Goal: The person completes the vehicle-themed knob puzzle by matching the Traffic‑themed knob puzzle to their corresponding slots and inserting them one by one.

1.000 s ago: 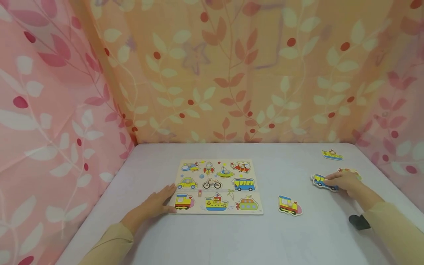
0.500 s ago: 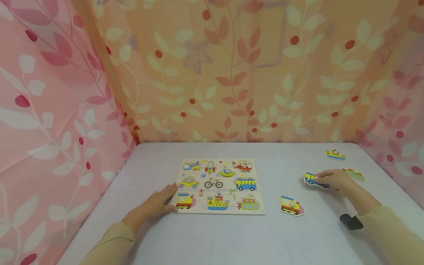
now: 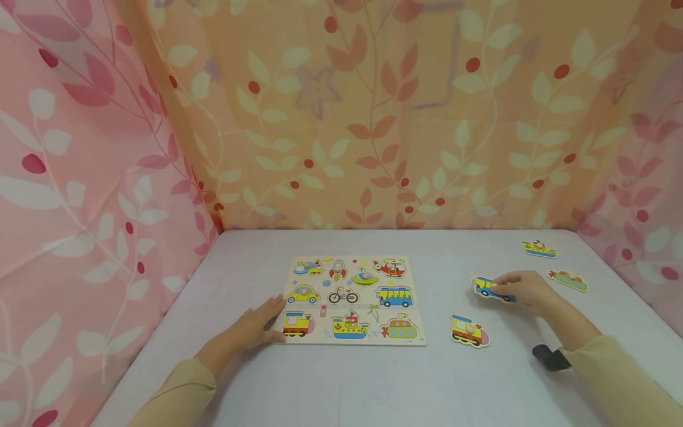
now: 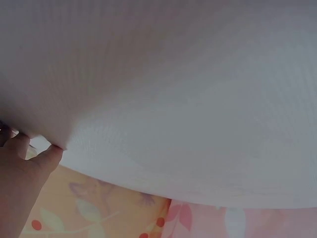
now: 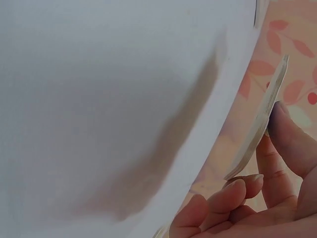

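My right hand (image 3: 525, 290) pinches a bus puzzle piece (image 3: 482, 286) above the table, right of the wooden puzzle board (image 3: 322, 333). In the right wrist view the bus piece (image 5: 257, 126) shows edge-on between thumb and fingers, off the table, with a shadow beneath. My left hand (image 3: 251, 326) rests at the board's left edge, fingers extended and thumb near the lower corner; the left wrist view shows only part of this hand (image 4: 22, 168). Printed on the board are a bus picture (image 3: 395, 296), train, ship and submarine; pieces such as the car (image 3: 303, 294) sit in it.
A train piece (image 3: 469, 331) lies between the board and my right forearm. Farther right are a ship piece (image 3: 539, 249) and a submarine piece (image 3: 568, 280). A black object (image 3: 551, 358) sits at the right sleeve. Patterned curtains (image 3: 341, 118) stand behind the white table (image 3: 341, 385).
My right hand has carried the bus piece leftward toward the board, uncovering the submarine piece behind it. The left hand stays at the board's edge.
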Demonstrator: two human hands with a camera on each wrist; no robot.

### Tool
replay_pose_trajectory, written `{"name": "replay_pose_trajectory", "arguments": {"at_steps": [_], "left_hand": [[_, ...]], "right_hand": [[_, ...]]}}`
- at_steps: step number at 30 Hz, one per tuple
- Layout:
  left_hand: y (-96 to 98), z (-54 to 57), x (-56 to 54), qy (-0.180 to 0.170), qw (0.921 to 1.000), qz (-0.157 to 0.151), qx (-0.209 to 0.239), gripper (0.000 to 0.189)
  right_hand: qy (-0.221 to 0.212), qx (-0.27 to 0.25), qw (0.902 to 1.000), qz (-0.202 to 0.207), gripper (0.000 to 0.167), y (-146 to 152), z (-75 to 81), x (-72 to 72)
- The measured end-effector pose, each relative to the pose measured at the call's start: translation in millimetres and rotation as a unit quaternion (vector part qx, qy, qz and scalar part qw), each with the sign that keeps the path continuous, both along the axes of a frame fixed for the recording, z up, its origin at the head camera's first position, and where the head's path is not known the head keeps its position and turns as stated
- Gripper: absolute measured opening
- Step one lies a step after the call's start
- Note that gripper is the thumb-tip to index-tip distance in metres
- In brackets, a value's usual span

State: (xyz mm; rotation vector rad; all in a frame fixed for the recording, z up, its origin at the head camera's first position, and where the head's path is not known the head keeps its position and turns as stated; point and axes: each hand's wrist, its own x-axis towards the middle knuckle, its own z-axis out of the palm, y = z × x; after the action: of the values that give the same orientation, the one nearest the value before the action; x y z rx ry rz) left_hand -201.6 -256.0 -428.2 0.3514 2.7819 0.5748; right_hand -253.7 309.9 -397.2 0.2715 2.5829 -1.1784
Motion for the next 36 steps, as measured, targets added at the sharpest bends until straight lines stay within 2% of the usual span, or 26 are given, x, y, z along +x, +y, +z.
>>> {"name": "replay_pose_trajectory", "arguments": {"at_steps": [6, 15, 36], "left_hand": [[-0.3, -0.3, 0.5, -0.003, 1.0000, 0.003, 0.000, 0.091], [-0.8, -0.4, 1.0, 0.002, 1.0000, 0.002, 0.001, 0.091], [-3.0, -6.1, -3.2, 0.001, 1.0000, 0.002, -0.005, 0.091]], "right_hand": [[-0.003, -0.002, 1.0000, -0.007, 0.054, -12, 2.4, -0.5], [0.011, -0.010, 0.9999, 0.004, 0.047, -30, 8.7, -0.4], [0.016, -0.005, 0.9997, 0.019, 0.036, -71, 3.2, -4.7]]}}
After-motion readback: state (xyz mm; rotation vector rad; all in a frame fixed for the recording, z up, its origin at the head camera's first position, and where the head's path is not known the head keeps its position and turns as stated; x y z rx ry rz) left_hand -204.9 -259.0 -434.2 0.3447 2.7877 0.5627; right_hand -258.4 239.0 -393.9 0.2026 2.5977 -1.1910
